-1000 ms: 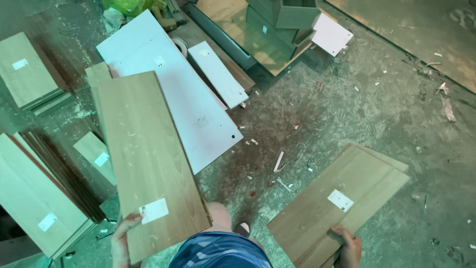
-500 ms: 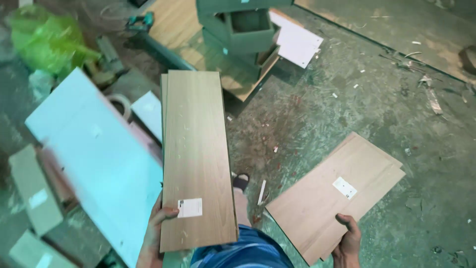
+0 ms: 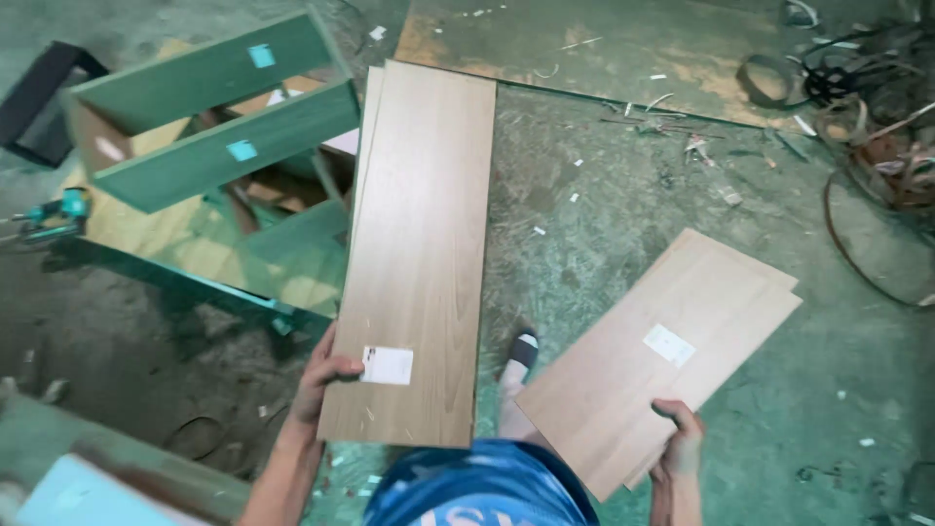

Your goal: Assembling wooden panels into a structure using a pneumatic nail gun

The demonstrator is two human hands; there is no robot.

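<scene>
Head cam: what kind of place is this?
Likely a furniture or woodworking workshop. Each hand holds laminate wood panels: left hand a long panel, right hand a shorter stack. A green half-built cabinet frame stands nearby, offcuts litter the concrete floor.

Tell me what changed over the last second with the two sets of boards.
The view swung away from the white panels toward the green cabinet frame. The left hand still grips the long boards, the right hand still the shorter boards. Nothing picked up or released.
</scene>
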